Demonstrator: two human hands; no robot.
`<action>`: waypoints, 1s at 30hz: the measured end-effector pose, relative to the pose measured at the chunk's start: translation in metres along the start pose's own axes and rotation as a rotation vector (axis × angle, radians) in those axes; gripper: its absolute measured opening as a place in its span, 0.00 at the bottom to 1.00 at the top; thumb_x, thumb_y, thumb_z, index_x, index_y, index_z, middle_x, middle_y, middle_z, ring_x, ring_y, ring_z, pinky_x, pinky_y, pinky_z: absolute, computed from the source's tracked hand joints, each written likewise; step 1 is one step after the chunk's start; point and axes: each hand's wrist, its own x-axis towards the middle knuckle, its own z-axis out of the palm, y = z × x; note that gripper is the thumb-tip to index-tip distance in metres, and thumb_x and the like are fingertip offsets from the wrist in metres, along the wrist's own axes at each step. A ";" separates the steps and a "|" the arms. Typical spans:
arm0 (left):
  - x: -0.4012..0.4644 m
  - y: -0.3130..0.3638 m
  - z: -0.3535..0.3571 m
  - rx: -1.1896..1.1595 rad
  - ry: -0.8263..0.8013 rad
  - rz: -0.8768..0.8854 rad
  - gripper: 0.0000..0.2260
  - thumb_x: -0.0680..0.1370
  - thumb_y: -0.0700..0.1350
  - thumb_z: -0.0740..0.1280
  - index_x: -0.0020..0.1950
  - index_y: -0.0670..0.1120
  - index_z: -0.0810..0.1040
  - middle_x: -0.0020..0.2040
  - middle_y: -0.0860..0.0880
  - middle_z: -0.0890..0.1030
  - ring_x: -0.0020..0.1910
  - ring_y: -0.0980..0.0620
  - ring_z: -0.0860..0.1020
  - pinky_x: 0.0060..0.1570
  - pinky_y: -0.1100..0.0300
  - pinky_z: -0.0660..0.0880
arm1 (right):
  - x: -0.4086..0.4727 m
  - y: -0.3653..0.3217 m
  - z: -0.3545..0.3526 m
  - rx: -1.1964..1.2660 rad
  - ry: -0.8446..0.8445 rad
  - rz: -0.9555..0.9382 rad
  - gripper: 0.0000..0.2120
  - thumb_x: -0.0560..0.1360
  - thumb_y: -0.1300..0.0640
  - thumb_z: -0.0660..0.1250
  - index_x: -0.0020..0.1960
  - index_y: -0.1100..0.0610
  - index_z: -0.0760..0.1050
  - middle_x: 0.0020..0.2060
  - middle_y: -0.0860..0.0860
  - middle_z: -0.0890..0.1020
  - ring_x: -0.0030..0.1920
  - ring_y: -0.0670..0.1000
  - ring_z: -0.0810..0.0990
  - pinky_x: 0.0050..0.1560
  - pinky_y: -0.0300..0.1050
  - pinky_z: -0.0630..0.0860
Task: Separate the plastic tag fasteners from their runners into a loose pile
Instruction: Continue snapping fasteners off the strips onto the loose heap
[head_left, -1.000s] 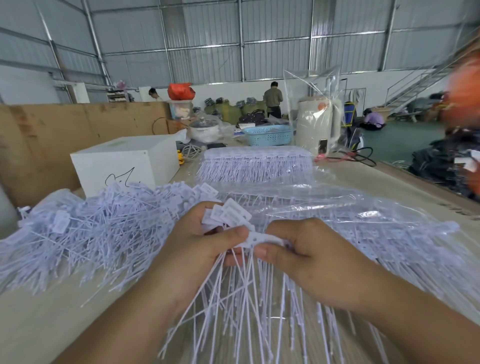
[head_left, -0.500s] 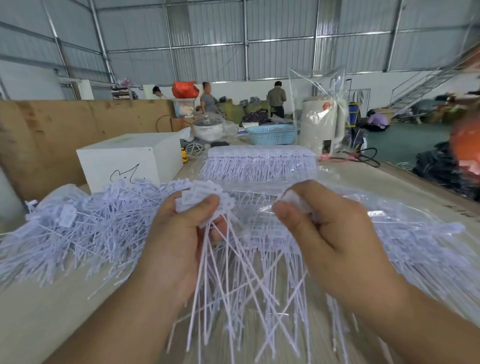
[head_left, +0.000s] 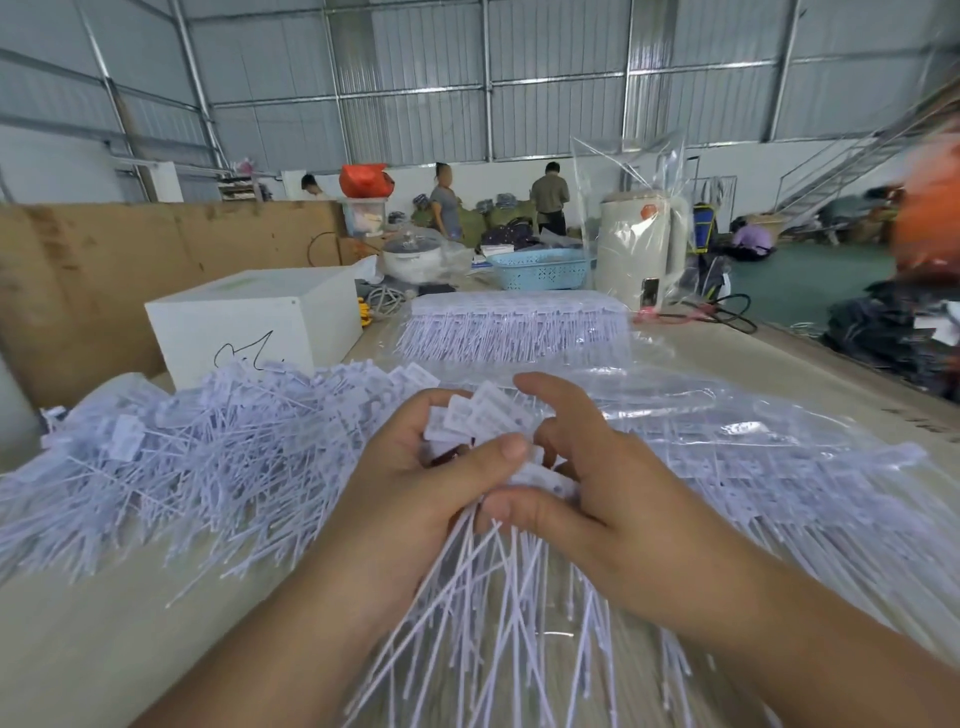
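Note:
My left hand (head_left: 415, 493) grips a bunch of white plastic tag fasteners (head_left: 480, 421) by their flat heads, with the thin tails fanning down toward me. My right hand (head_left: 597, 499) meets it from the right, thumb and fingers pinching the same bunch at its heads. A loose pile of separated fasteners (head_left: 197, 452) lies on the table to the left. Rows of fasteners still on runners (head_left: 753, 483) lie under clear plastic to the right. Another packed block of fasteners (head_left: 514, 322) sits farther back.
A white box (head_left: 249, 317) stands at the back left against a cardboard wall (head_left: 78, 270). Behind the table are a blue basket (head_left: 540, 267), a cream kettle (head_left: 641, 244) in a clear bag, cables, and several people working.
My hands were apart half a second ago, each holding fasteners; now they have come back together and both hold the one bunch, lower and nearer me.

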 end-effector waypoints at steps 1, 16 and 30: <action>0.000 -0.001 -0.001 0.031 -0.009 0.002 0.24 0.63 0.38 0.79 0.57 0.42 0.78 0.49 0.39 0.85 0.45 0.42 0.84 0.41 0.55 0.81 | 0.000 0.000 0.000 0.016 -0.004 -0.006 0.30 0.74 0.39 0.64 0.71 0.41 0.55 0.47 0.31 0.80 0.44 0.36 0.81 0.42 0.29 0.74; 0.012 -0.008 -0.018 0.167 0.131 0.056 0.14 0.64 0.40 0.79 0.44 0.53 0.82 0.44 0.46 0.86 0.41 0.46 0.85 0.36 0.60 0.79 | -0.001 0.010 -0.011 -0.092 -0.132 0.152 0.13 0.80 0.46 0.62 0.37 0.45 0.69 0.25 0.42 0.70 0.24 0.43 0.65 0.27 0.36 0.62; 0.010 -0.001 -0.008 -0.149 0.246 0.055 0.19 0.60 0.38 0.75 0.50 0.44 0.79 0.44 0.40 0.85 0.38 0.44 0.83 0.34 0.54 0.80 | 0.000 -0.012 0.003 -0.215 0.328 -0.091 0.13 0.78 0.49 0.63 0.35 0.48 0.69 0.27 0.43 0.70 0.27 0.42 0.69 0.27 0.34 0.64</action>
